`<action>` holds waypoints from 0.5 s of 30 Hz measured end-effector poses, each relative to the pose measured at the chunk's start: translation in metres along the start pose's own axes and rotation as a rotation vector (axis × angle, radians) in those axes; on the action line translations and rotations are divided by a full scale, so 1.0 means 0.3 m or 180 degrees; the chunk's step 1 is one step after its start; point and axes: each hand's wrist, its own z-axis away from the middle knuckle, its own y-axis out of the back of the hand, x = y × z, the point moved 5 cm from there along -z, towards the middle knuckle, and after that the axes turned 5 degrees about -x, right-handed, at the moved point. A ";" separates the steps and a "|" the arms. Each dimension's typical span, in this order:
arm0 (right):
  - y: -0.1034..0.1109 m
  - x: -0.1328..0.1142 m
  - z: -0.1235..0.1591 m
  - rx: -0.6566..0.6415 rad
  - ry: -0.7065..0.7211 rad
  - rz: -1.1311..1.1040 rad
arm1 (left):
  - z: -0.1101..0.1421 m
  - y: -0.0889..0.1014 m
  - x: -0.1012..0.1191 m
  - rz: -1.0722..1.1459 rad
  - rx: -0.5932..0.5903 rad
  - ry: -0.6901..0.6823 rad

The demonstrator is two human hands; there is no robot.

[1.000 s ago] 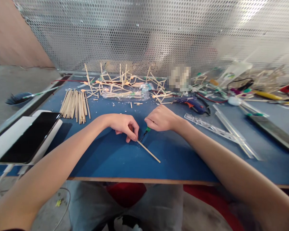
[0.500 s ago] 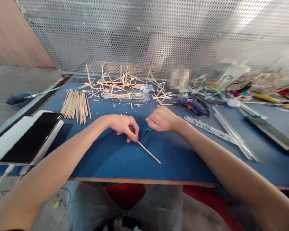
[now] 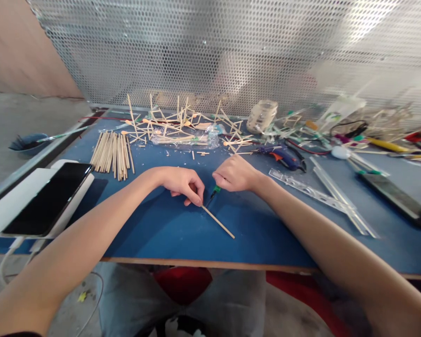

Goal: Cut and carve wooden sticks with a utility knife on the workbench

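My left hand (image 3: 185, 183) is closed around a thin wooden stick (image 3: 219, 222), pinching it between thumb and fingers just above the blue tabletop. The stick's bare end points toward the front edge, to the right. My right hand (image 3: 235, 173) makes a fist around a slim tool (image 3: 216, 190) with a green part and a dark, narrow shaft. Its thin tip reaches down to the stick, close beside my left thumb. Most of the tool is hidden inside the fist, so I cannot tell its exact kind.
A bundle of wooden sticks (image 3: 112, 154) lies at the left, behind a phone (image 3: 49, 199). Stick frames (image 3: 161, 124), a plastic bag (image 3: 185, 138) and a glass jar (image 3: 262, 116) line the mesh. Rightward are a glue gun (image 3: 284, 155), clear ruler (image 3: 305, 189) and glue sticks (image 3: 342, 196).
Both hands keep nearly the same pose on the stick and the tool. The view has shifted very slightly. The jar at the back, pixelated before, now shows clearly.
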 end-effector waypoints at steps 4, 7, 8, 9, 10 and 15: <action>0.002 -0.006 0.001 0.0076 0.0000 0.0013 | -0.005 -0.002 -0.005 -0.0018 0.0013 0.0010; -0.005 -0.018 -0.003 0.0067 0.0094 -0.0019 | -0.009 -0.002 -0.009 -0.0010 0.0011 -0.0042; -0.008 -0.017 -0.005 0.0065 0.0082 -0.0018 | -0.009 -0.001 -0.009 -0.0009 0.0027 -0.0057; -0.010 -0.015 -0.005 0.0071 0.0064 -0.0012 | -0.009 0.000 -0.009 -0.0007 0.0043 -0.0070; -0.010 -0.014 -0.005 0.0087 0.0054 -0.0005 | -0.009 0.001 -0.009 -0.0005 0.0047 -0.0072; -0.007 -0.015 -0.003 0.0176 0.0163 -0.0009 | -0.008 -0.002 -0.010 0.0037 -0.0026 -0.0032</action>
